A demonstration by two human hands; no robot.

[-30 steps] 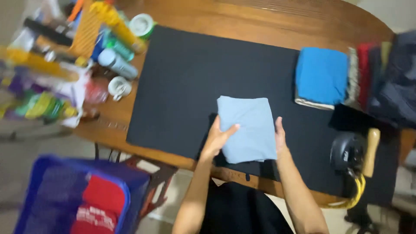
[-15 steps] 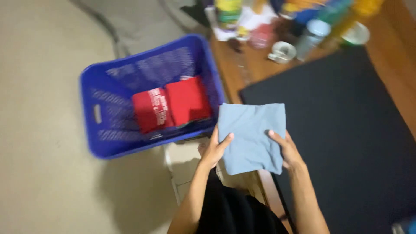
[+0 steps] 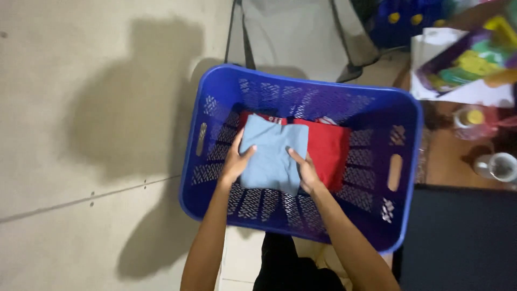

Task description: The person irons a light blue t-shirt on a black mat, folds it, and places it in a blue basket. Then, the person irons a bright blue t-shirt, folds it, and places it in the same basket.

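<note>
A folded light blue cloth [image 3: 272,153] is held flat inside a blue plastic laundry basket [image 3: 301,86] on the floor. My left hand [image 3: 235,160] grips the cloth's left edge and my right hand [image 3: 304,168] grips its right edge. The cloth partly covers a folded red garment [image 3: 326,148] lying in the basket. Both forearms reach down into the basket from the bottom of the view.
The grey tiled floor [image 3: 97,108] fills the left. At the right, a wooden table edge carries a black mat [image 3: 458,237], a white cup [image 3: 498,166], a small jar [image 3: 474,118] and colourful clutter [image 3: 468,59]. Metal legs [image 3: 242,32] stand behind the basket.
My hands carried the blue cloth off the black mat, leftward and down into the blue basket, over the red garment. The view swung from the table to the floor.
</note>
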